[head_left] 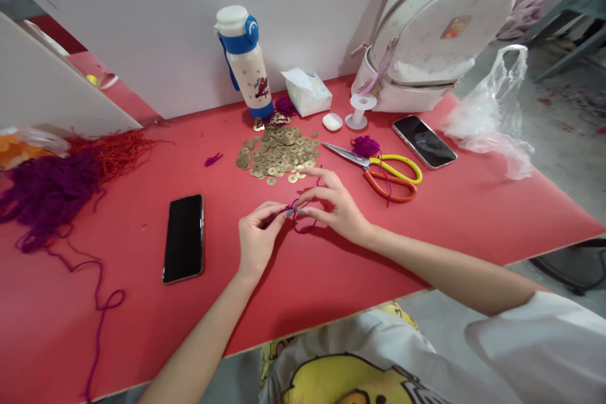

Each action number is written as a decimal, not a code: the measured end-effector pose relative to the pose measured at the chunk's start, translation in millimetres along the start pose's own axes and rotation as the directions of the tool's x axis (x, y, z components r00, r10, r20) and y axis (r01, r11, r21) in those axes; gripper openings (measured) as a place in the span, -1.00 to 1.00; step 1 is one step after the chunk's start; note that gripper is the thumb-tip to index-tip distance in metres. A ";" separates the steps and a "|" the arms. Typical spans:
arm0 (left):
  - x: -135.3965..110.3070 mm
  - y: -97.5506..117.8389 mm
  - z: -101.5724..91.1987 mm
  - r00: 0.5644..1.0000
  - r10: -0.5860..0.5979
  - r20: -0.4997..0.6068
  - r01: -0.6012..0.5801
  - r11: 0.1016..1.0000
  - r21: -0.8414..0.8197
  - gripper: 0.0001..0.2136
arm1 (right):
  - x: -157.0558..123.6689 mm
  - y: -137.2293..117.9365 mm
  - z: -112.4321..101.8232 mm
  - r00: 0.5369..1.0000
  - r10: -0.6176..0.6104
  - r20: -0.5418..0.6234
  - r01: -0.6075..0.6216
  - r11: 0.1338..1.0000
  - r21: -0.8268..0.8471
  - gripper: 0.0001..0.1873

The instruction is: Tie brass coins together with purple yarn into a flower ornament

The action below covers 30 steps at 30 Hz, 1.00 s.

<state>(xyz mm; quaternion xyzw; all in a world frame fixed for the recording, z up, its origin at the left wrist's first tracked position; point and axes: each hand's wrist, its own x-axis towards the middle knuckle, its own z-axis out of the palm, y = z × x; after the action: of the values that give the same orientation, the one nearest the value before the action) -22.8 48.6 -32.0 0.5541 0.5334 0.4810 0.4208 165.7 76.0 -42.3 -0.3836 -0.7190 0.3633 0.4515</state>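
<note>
My left hand [258,233] pinches a purple yarn [305,231] between thumb and fingertips, just in front of the coin pile. Facing it, my right hand [338,205] grips the same strand between thumb and finger, its other fingers raised. The yarn makes a small loop below the fingertips. Something small sits where the fingertips meet, too small to make out. Beyond the hands lies a heap of brass-coloured coins [284,150] with holes in them. Scissors [379,170] with yellow and orange handles lie right of the heap, a small purple yarn ball [365,146] against them.
Left on the red table [142,309] are a phone [184,238] and a purple yarn heap [52,186] beside red strands [120,154]. At the back stand a bottle [246,69], a tissue pack [310,96], a white spool [360,112] and a backpack [435,31]. Another phone [425,141] lies right.
</note>
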 end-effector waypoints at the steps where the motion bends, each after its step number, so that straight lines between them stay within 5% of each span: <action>1: 0.0 0.3 0.5 1.000 -0.003 0.001 0.003 1.000 -0.012 -0.92 | -1.9 0.8 2.5 1.000 -0.004 0.031 0.005 1.000 -0.029 -0.87; 13: -4.7 4.9 1.5 0.997 -0.025 0.068 0.036 0.986 -0.162 -0.88 | -5.8 1.8 10.8 0.957 -0.062 0.284 0.103 0.986 -0.132 -0.96; 19: -5.2 5.6 -0.9 0.985 0.053 0.167 -0.016 0.976 -0.216 -0.86 | -7.1 1.6 11.0 0.966 -0.061 0.253 0.096 0.987 -0.128 -0.91; 25: -3.5 4.3 -0.4 0.998 -0.031 0.047 0.034 0.998 -0.048 -0.89 | -2.2 8.4 6.3 0.971 -0.009 0.237 0.032 0.995 -0.096 -0.96; 30: -3.2 -0.6 0.5 0.992 -0.112 0.049 0.112 0.994 0.007 -0.91 | 3.3 2.4 0.3 0.973 0.030 0.229 -0.049 0.996 0.080 -0.69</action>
<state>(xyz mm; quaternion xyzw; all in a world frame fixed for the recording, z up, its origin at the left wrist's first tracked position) -22.3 45.5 -32.9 0.5358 0.5541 0.4417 0.4590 164.9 79.9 -43.3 -0.3341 -0.7422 0.4439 0.3747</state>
